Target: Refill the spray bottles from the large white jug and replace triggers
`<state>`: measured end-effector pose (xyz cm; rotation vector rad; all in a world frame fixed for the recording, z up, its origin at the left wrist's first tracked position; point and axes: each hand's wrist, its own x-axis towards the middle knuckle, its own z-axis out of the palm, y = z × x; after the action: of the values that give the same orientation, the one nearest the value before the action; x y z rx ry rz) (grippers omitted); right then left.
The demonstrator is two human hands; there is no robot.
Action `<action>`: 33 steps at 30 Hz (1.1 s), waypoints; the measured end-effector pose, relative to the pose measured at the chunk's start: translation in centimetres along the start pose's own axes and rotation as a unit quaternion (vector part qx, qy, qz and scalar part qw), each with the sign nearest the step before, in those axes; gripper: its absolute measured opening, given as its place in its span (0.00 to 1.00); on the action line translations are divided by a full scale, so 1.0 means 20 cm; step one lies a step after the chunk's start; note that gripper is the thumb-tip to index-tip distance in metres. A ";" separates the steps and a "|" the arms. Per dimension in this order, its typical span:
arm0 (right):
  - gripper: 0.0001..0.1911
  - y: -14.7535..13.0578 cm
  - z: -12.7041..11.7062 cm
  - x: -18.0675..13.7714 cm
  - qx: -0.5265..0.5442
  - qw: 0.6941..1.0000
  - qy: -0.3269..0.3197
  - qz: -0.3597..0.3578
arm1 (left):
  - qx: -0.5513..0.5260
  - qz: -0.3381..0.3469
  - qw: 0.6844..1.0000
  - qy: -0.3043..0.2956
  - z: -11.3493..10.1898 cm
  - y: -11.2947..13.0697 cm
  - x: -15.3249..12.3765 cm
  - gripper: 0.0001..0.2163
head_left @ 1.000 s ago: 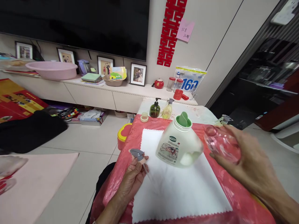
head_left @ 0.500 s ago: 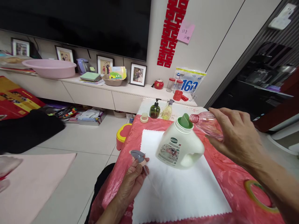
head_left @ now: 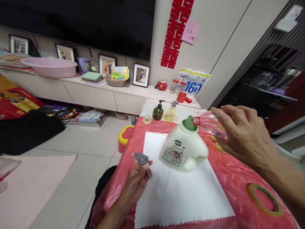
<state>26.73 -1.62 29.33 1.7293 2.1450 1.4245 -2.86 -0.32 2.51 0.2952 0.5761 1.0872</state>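
Observation:
My right hand (head_left: 243, 127) grips a clear pink bottle (head_left: 211, 123), tipped on its side so its neck meets the green spout of a detergent jug (head_left: 183, 146). The jug is pale green, uncapped, and stands upright on a white cloth (head_left: 188, 197). Between the fingers of my left hand (head_left: 135, 183) is a grey-and-pink spray pump head (head_left: 141, 159), its thin clear tube slanting down over the cloth. I cannot make out whether liquid is flowing from the bottle.
Behind the jug stand a green pump bottle (head_left: 158, 111), a clear spray bottle (head_left: 171, 113) and a pale cap (head_left: 147, 119). A tape roll (head_left: 265, 199) lies on the red table cover (head_left: 240, 171) at right. A yellow-topped stool (head_left: 125, 136) is beside the table.
The pink bottle has tilted closer to level, its base raised slightly by my right hand, with its neck still at the jug's spout. My left hand keeps its hold on the pump head.

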 end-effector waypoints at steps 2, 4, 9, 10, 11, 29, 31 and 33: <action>0.31 0.00 0.00 0.00 -0.006 1.000 -0.002 -0.003 | 0.003 0.001 1.000 -0.001 0.00 0.00 0.00 0.22; 0.30 0.01 0.00 0.00 -0.014 1.000 -0.005 0.000 | 0.003 -0.002 1.000 -0.003 0.00 0.00 0.00 0.21; 0.30 0.00 -0.02 0.02 -0.017 1.000 0.007 -0.002 | 0.003 -0.007 1.000 -0.004 0.00 0.00 0.01 0.21; 0.29 0.00 -0.03 0.02 -0.018 1.000 0.010 -0.004 | 0.003 -0.006 1.000 -0.005 0.00 0.00 0.01 0.21; 0.29 0.00 -0.03 0.02 -0.020 1.000 0.013 -0.004 | 0.003 -0.004 1.000 -0.006 0.00 0.00 0.01 0.21; 0.30 0.04 -0.06 0.05 -0.047 0.999 0.023 -0.006 | 0.005 -0.003 1.000 0.004 0.01 0.00 0.00 0.24; 0.30 0.05 -0.06 0.05 -0.047 0.999 0.019 -0.009 | 0.003 -0.002 1.000 0.000 0.01 0.00 0.00 0.23; 0.30 0.05 -0.06 0.05 -0.048 0.999 0.021 -0.010 | 0.005 0.000 1.000 -0.005 0.01 0.00 0.00 0.22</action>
<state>26.47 -1.60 31.11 1.6544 2.0714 1.5438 -2.80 -0.33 2.79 0.3085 0.5728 1.0831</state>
